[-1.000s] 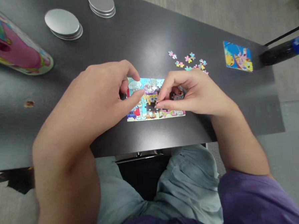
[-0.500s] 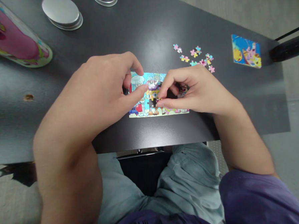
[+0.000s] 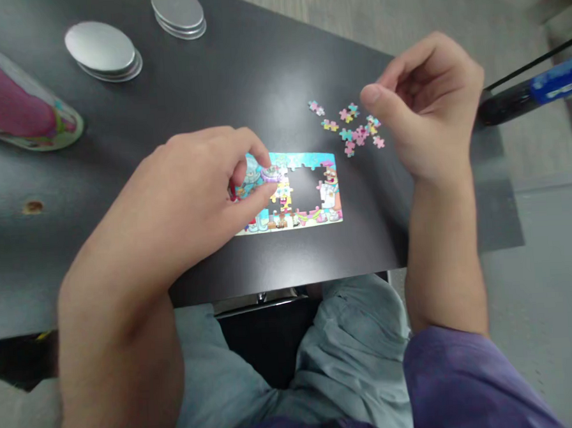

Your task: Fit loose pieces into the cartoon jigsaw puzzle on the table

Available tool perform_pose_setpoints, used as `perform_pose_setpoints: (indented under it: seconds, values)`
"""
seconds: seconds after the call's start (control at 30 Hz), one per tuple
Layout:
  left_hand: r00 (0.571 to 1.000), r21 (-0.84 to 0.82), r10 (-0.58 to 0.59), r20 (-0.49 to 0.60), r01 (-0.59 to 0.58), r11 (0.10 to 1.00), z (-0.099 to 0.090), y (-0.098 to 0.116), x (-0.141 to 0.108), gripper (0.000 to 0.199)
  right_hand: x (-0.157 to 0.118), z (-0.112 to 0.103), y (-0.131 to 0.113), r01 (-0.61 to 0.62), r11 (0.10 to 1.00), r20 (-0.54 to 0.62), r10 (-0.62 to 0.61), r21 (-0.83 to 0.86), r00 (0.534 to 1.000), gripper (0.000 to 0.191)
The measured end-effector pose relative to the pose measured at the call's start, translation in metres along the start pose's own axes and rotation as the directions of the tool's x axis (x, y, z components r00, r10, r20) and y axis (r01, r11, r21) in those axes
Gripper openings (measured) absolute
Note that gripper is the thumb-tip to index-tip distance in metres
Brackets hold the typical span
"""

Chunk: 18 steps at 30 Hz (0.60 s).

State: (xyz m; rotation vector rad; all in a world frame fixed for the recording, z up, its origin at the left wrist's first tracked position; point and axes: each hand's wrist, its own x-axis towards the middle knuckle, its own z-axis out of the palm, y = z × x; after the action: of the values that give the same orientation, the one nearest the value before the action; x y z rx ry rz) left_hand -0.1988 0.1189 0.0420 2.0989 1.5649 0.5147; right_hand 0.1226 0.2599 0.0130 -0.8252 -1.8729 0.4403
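Note:
A small, partly assembled cartoon jigsaw puzzle (image 3: 330, 186) lies on the dark table (image 3: 260, 81) near its front edge, with a gap in its middle. My left hand (image 3: 198, 186) rests on the puzzle's left part, thumb and fingertips pressed together on the pieces there. My right hand (image 3: 429, 111) hovers above the table to the right of the puzzle, fingers loosely curled, thumb apart, nothing visible in it. Several loose puzzle pieces (image 3: 353, 130) lie scattered just left of its thumb.
Two stacks of round metal lids (image 3: 102, 50) (image 3: 178, 12) sit at the back left. A colourful cartoon-printed tin (image 3: 16, 110) lies on its side at the far left. A black and blue object (image 3: 538, 89) lies past the table's right edge. My lap is below the front edge.
My right hand has left the puzzle and risen up and to the right, toward the loose pieces. The puzzle's middle gap is now uncovered. My left hand stays on the puzzle.

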Motion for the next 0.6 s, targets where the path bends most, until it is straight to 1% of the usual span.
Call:
perform_pose_setpoints:
  seconds: [0.03,0.07,0.1,0.13,0.2,0.27,0.37,0.5,0.6]
  values:
    - [1.000,0.006,0.026,-0.003,-0.026,1.000,0.002,0.000,0.001,0.027,0.004,-0.010,0.011,0.004,0.999,-0.074,-0.007,-0.041,0.997,0.083]
    - [0.999,0.014,0.049,-0.005,-0.049,0.999,0.005,0.001,0.001,0.031,0.008,-0.022,0.019,-0.020,0.996,-0.118,0.009,-0.085,0.993,0.079]
    - [0.998,0.021,0.065,0.005,-0.065,0.998,0.007,0.001,0.002,0.037,0.011,-0.035,0.025,-0.067,0.989,-0.120,0.051,-0.133,0.991,0.071]
    - [0.997,0.025,0.075,0.022,-0.075,0.997,0.009,0.000,0.002,0.041,0.013,-0.048,0.028,-0.124,0.975,-0.108,0.105,-0.184,0.989,0.061]
    - [0.994,0.016,0.090,0.061,-0.091,0.996,0.014,-0.002,0.002,0.049,0.015,-0.072,0.029,-0.239,0.924,-0.040,0.238,-0.299,0.970,0.043]
    - [0.991,0.014,0.103,0.082,-0.104,0.994,0.018,-0.006,0.003,0.056,0.014,-0.088,0.027,-0.319,0.859,0.037,0.363,-0.401,0.931,0.031]
    - [0.990,0.017,0.107,0.096,-0.109,0.994,0.020,-0.012,0.005,0.059,0.011,-0.094,0.024,-0.370,0.802,0.157,0.488,-0.469,0.859,0.025]
    - [0.988,-0.021,0.124,0.093,-0.123,0.992,0.018,-0.013,0.006,0.051,0.011,-0.089,0.020,-0.388,0.804,0.279,0.540,-0.450,0.794,0.028]
    - [0.989,-0.043,0.132,0.071,-0.129,0.991,0.015,-0.009,0.005,0.043,0.011,-0.086,0.017,-0.418,0.804,0.341,0.569,-0.424,0.748,0.030]
